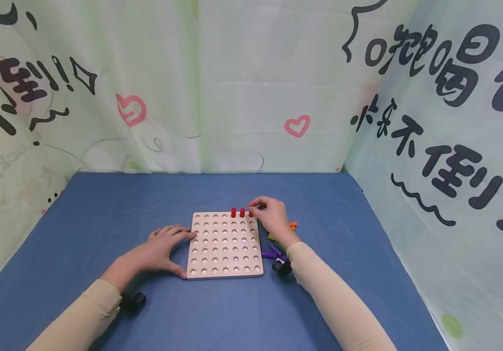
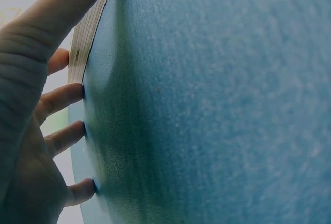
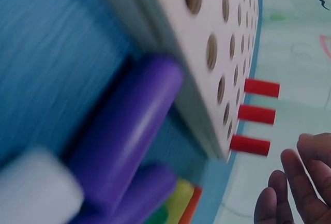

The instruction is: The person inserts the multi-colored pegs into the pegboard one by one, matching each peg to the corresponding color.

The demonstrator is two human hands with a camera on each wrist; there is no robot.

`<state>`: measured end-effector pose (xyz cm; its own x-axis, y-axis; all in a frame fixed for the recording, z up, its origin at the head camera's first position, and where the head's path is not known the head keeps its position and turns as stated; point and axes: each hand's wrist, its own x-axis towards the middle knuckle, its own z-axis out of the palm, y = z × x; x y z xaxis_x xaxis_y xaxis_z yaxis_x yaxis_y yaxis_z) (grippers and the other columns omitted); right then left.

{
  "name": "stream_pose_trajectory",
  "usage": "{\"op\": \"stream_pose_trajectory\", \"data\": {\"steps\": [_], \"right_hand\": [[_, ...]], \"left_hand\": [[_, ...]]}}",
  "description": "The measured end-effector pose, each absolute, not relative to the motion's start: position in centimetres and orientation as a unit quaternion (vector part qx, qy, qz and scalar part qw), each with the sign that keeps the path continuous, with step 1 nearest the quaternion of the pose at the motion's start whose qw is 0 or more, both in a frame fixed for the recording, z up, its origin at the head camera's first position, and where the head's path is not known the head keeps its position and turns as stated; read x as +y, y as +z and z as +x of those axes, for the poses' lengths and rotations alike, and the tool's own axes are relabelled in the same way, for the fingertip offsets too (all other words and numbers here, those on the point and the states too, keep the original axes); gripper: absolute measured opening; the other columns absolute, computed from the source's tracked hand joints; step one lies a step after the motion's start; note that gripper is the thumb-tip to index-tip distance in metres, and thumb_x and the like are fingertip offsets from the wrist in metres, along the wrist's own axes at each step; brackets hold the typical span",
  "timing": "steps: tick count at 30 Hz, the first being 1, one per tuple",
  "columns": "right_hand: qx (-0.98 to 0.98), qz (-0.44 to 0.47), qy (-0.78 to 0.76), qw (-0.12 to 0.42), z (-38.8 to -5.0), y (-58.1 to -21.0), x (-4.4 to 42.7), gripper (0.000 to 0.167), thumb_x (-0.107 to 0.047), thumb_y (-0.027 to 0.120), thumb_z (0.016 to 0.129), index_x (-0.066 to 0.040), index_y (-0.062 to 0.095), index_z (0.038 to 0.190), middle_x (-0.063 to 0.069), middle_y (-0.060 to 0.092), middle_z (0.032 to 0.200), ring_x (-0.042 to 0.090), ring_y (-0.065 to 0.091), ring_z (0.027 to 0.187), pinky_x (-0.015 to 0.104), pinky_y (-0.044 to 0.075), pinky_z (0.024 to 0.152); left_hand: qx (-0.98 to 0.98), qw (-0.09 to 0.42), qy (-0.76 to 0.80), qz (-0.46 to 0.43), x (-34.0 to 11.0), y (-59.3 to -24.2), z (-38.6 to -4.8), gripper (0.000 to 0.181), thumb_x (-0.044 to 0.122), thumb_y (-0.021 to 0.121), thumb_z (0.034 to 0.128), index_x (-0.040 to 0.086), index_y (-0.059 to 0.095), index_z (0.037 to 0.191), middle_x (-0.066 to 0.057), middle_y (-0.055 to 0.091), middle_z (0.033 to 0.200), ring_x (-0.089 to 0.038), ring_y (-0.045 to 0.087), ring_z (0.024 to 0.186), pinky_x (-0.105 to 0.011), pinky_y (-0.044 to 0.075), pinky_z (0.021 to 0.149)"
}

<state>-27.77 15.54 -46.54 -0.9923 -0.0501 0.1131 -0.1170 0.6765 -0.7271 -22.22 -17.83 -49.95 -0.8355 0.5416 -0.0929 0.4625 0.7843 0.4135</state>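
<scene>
On the bench (image 1: 216,312) I found a pale, perforated board (image 1: 220,245) bearing three red pegs (image 3: 256,114), left grip (image 1: 162,250) spread against its side, right grip (image 1: 274,218) released, its gap from them evident only in right-wrist view.

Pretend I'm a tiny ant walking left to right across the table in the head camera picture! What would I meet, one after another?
Left sleeve → left hand → wooden board with three red pegs standing in it → right hand → right sleeve.
</scene>
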Motion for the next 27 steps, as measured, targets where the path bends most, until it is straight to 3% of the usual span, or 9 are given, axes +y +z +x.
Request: {"op": "stream_pose_trajectory", "data": {"steps": [8,16,22,27], "right_hand": [[-0.922,0.034,0.384,0.04,-27.2,-46.2,18.4,0.018,-0.02,0.07,0.1,-0.01,0.078,0.112,0.007,0.074,0.109,0.025,0.065,0.096,0.039,0.055,0.078],[-0.924,0.01,0.382,0.018,-26.8,-46.5,21.1,0.02,-0.019,0.068,0.101,-0.009,0.077,0.117,0.008,0.073,0.111,0.024,0.063,0.087,0.031,0.053,0.068],[-0.926,-0.001,0.378,0.013,-26.6,-46.8,22.5,0.02,-0.017,0.067,0.101,-0.008,0.076,0.117,0.011,0.073,0.106,0.025,0.069,0.082,0.031,0.057,0.069],[-0.935,-0.003,0.353,0.021,-26.5,-47.0,23.5,0.019,-0.015,0.067,0.101,-0.009,0.077,0.116,0.011,0.074,0.111,0.024,0.067,0.088,0.034,0.056,0.072]], "left_hand": [[0.937,0.098,0.192,0.276,-17.9,-49.7,-22.2,0.108,0.067,0.089,0.0652,0.019,0.05,0.154,-0.015,0.047,0.155,-0.043,0.038,0.145,-0.079,0.026,0.107],[0.934,0.094,0.194,0.285,-18.1,-49.9,-22.4,0.107,0.068,0.088,0.0653,0.019,0.051,0.153,-0.014,0.048,0.155,-0.043,0.038,0.145,-0.079,0.024,0.109],[0.935,0.095,0.191,0.284,-18.0,-50.0,-22.4,0.109,0.07,0.087,0.0651,0.019,0.05,0.154,-0.014,0.048,0.154,-0.043,0.038,0.145,-0.079,0.025,0.108],[0.935,0.097,0.191,0.284,-17.9,-49.9,-22.4,0.108,0.07,0.087,0.0651,0.019,0.051,0.153,-0.014,0.048,0.155,-0.044,0.038,0.145,-0.079,0.026,0.108]]}}
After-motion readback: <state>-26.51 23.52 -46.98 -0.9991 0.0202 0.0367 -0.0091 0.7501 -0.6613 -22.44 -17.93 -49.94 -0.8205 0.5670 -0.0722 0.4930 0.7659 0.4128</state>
